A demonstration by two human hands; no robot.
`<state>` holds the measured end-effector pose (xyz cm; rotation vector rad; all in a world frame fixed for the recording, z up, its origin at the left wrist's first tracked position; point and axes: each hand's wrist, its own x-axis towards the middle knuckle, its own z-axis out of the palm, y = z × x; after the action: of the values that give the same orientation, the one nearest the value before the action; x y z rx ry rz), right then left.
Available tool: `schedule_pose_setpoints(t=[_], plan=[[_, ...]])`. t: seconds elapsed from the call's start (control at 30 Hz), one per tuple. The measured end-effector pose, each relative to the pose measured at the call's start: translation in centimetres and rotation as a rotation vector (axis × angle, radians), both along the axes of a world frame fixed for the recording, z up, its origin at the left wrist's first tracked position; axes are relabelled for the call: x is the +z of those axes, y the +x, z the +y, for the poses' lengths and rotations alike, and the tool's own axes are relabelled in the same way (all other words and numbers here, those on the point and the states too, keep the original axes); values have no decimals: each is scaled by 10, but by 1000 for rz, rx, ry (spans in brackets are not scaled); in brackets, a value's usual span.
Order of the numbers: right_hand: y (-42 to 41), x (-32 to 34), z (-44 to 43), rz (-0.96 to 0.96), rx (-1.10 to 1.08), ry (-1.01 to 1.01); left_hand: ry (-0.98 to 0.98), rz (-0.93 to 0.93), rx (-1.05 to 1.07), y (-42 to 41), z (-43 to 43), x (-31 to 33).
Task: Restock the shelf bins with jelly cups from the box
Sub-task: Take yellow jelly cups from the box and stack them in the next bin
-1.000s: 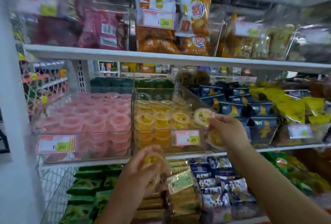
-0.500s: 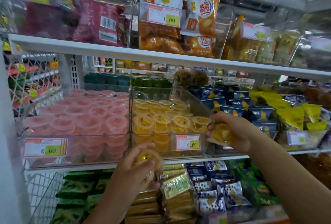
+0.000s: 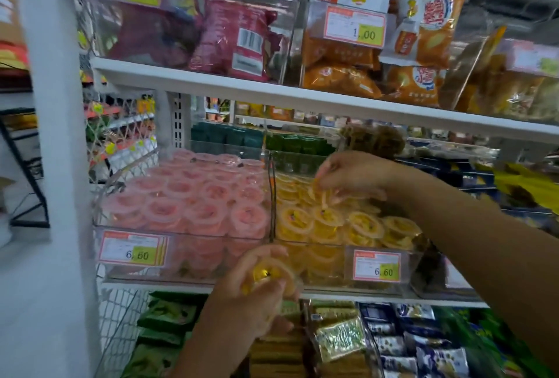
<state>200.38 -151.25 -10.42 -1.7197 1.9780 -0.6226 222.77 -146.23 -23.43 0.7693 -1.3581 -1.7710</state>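
The right hand [image 3: 354,175] is now reaching well into the yellow bin [image 3: 320,265], at centre right of the frame. Half a second ago it was hanging at the bin's front right corner with its load, so a cup is travelling from the edge into the stack. Its fingers are curling down over a jelly cup [image 3: 328,200], which is standing tilted on its edge among the yellow cups [image 3: 366,225] lying flat in the middle rows. The fingertips seem to be pinching its rim, though motion blur is making the contact hard to confirm. By my reading, the placing is nearly finishing and the release is not yet made.

The left hand [image 3: 254,302] is waiting at lower centre, just in front of the bin's front wall and below its rim. It is gripping a second cup [image 3: 266,271], fingers and thumb wrapping round it, the foil top facing the camera. Over the last second it has been rising only a little. That cup is probably going in next, once the right hand is clearing out.

The yellow bin is looking full along the front, seemingly with room remaining towards the back. The pink bin [image 3: 193,256] to its left is looking packed to the top. The box is not showing anywhere in the frame.
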Motion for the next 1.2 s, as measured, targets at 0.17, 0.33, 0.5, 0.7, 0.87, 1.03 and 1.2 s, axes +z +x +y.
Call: schedule_pose_setpoints(t=[0.17, 0.33, 0.5, 0.7, 0.87, 1.03, 1.2], plan=[[21, -13, -47, 199, 23, 42, 36, -4, 78, 8, -11, 2], [24, -34, -67, 257, -5, 5, 16, -29, 142, 13, -15, 7], [16, -42, -57, 206, -18, -61, -91, -69, 165, 13, -12, 12], [51, -19, 17, 62, 227, -290, -184, -53, 219, 7, -10, 22], [67, -19, 54, 107, 361, -220, -233, -25, 230, -2, -8, 30], [6, -1, 20, -90, -106, -407, -186, 76, 208, -1, -10, 32], [-34, -16, -21, -133, -282, -88, -232, 60, 208, 3, -12, 29]])
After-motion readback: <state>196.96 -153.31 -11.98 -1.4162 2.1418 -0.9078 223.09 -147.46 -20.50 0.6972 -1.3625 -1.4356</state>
